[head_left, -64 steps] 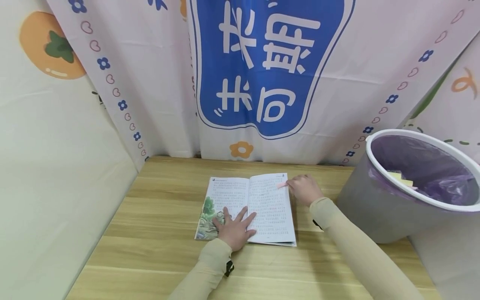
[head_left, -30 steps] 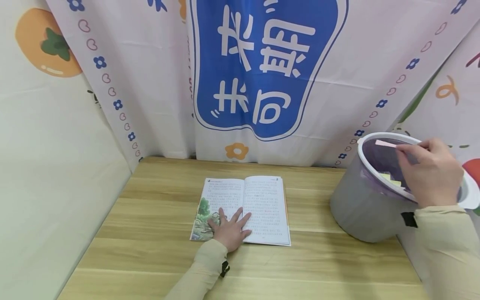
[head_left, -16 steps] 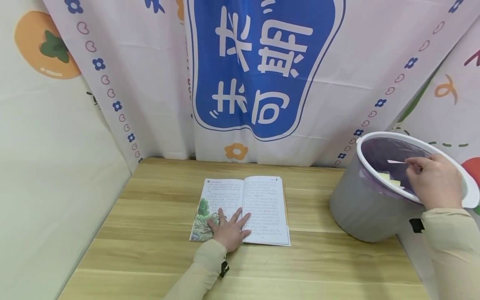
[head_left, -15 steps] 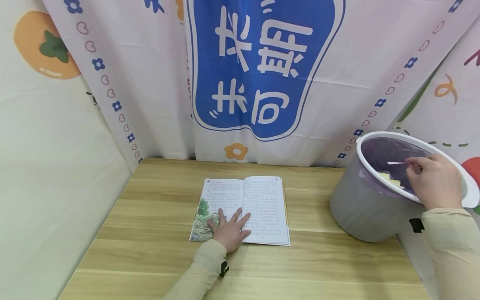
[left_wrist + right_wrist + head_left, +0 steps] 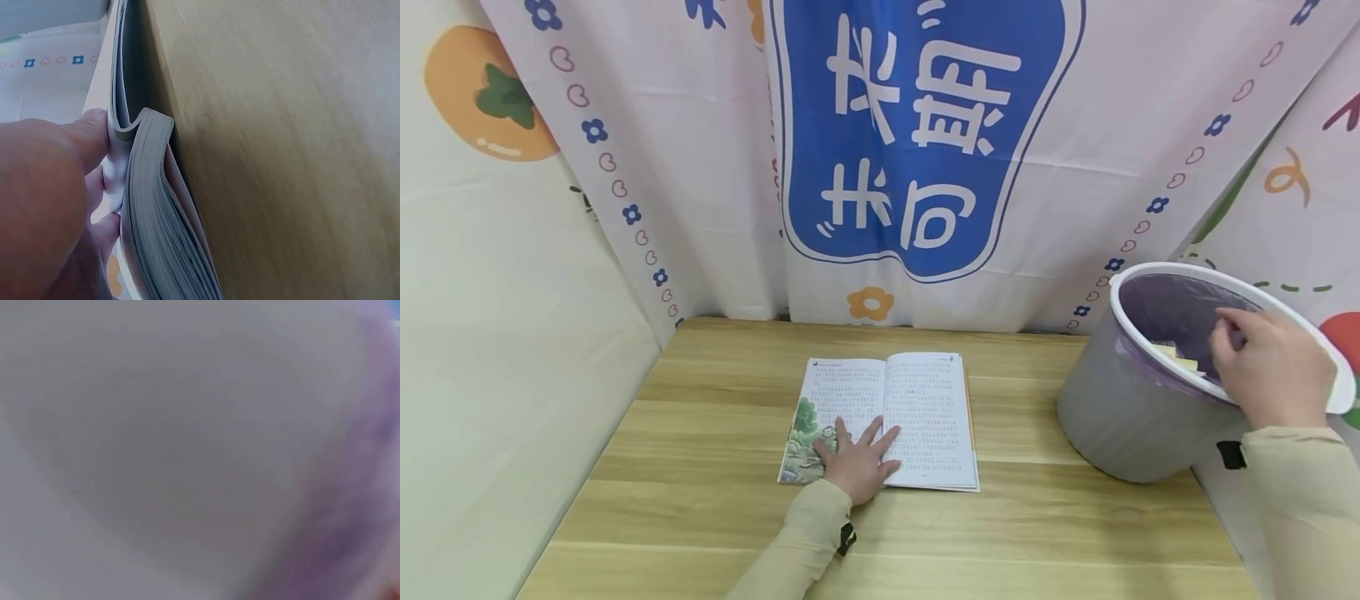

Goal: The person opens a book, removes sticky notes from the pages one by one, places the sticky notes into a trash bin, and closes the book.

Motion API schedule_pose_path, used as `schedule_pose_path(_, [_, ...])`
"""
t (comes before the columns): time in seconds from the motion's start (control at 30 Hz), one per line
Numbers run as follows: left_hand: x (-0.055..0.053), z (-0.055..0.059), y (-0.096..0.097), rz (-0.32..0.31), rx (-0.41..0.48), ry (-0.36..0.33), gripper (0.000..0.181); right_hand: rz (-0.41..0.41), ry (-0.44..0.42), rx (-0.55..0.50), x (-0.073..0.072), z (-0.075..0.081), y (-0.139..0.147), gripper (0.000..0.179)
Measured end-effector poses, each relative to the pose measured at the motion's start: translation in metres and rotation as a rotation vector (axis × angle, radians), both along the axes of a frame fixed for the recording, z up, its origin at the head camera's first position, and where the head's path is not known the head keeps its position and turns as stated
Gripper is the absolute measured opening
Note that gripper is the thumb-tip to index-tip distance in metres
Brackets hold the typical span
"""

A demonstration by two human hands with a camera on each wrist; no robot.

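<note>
An open book [image 5: 925,400] lies on the wooden table, with printed text on both pages and a green picture at its lower left. My left hand [image 5: 857,462] rests spread across its lower middle. In the left wrist view, the fingers touch the pages beside the thick edge of the book [image 5: 150,187]. My right hand [image 5: 1273,367] hangs over the mouth of a grey bin [image 5: 1142,417], fingers loosely bent, with nothing visible between them. Yellow paper pieces [image 5: 1176,358] lie in the bin. The right wrist view is blurred, showing grey surface and purple bag [image 5: 337,531].
The bin has a white rim [image 5: 1120,308] and a purple liner, and stands at the table's right edge. A printed curtain [image 5: 730,167] hangs behind the wooden table [image 5: 700,467], with white cloth [image 5: 512,333] at the left.
My right hand carried a pink paper strip from the book's right page to over the bin. The strip has now gone from the fingers. The left hand stays on the book.
</note>
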State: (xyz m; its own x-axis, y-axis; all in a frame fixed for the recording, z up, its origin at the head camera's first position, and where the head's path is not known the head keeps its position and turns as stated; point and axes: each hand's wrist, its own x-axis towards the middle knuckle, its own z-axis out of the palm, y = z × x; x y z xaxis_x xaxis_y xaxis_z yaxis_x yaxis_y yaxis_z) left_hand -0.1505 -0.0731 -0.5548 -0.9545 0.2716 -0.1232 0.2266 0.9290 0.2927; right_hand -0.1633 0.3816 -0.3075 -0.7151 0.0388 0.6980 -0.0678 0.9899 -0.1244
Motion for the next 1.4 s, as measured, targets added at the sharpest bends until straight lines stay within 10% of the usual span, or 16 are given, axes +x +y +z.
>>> schedule_pose_path(0.13, [0.001, 0.005, 0.001, -0.004, -0.005, -0.009, 0.057, 0.108, 0.329, -0.054, 0.020, -0.001, -0.041, 0.031])
schedule_pose_path(0.3, [0.003, 0.008, 0.002, -0.007, -0.007, -0.019, 0.056, 0.266, 0.412, -0.177, 0.039, -0.030, -0.090, 0.025])
schedule_pose_path(0.43, [0.003, 0.007, 0.004, -0.003, -0.009, -0.022, 0.057, 0.379, 0.200, -0.333, 0.040, -0.084, -0.113, 0.018])
schedule_pose_path(0.63, [0.004, -0.001, 0.007, -0.010, -0.001, -0.017, 0.056, 0.316, -0.570, -0.737, 0.030, -0.175, -0.142, 0.045])
schedule_pose_path(0.73, [0.004, -0.004, 0.007, -0.005, -0.012, -0.012, 0.056, 0.298, -0.791, -0.844, 0.023, -0.207, -0.156, 0.055])
schedule_pose_path(1.03, [0.004, 0.002, 0.005, 0.007, -0.024, -0.004, 0.056, 0.267, -0.858, -1.169, 0.011, -0.241, -0.184, 0.059])
schedule_pose_path(1.4, [0.009, 0.006, 0.012, 0.005, -0.019, -0.010, 0.056, 0.235, -0.821, -1.240, 0.010, -0.241, -0.193, 0.054])
